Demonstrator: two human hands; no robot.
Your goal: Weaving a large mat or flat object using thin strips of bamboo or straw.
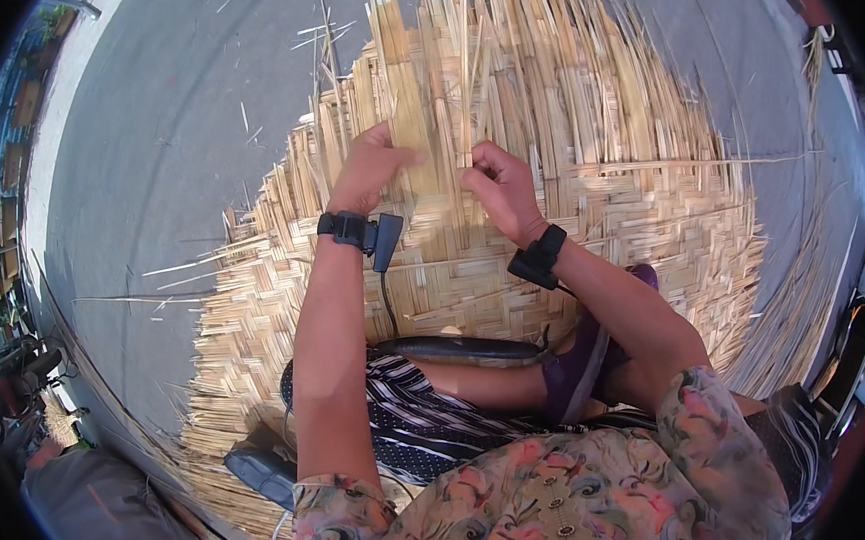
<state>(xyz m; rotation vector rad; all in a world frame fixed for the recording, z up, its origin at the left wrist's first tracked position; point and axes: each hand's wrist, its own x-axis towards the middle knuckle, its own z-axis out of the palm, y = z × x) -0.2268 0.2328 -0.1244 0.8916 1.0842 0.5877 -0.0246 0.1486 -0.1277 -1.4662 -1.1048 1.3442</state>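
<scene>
A large woven mat [454,289] of split bamboo strips lies on the ground under me, its far strips loose and unwoven. My left hand [370,166] is closed at the edge of a wide pale bamboo strip [406,101] that stands up from the weave; the strip's lower part is blurred. Just right of it, my right hand [503,187] pinches a narrower bamboo strip [465,117] between thumb and fingers. Both wrists wear black straps with small dark devices. Across my lap rests a long, slim dark object [458,348], whose kind I cannot make out.
Grey pavement [158,149] surrounds the mat, with loose slivers on it. A single strip [686,163] sticks out past the mat's right side. Bundled long strips [787,325] lie at the right. A dark grey covered object [114,518] stands at the lower left.
</scene>
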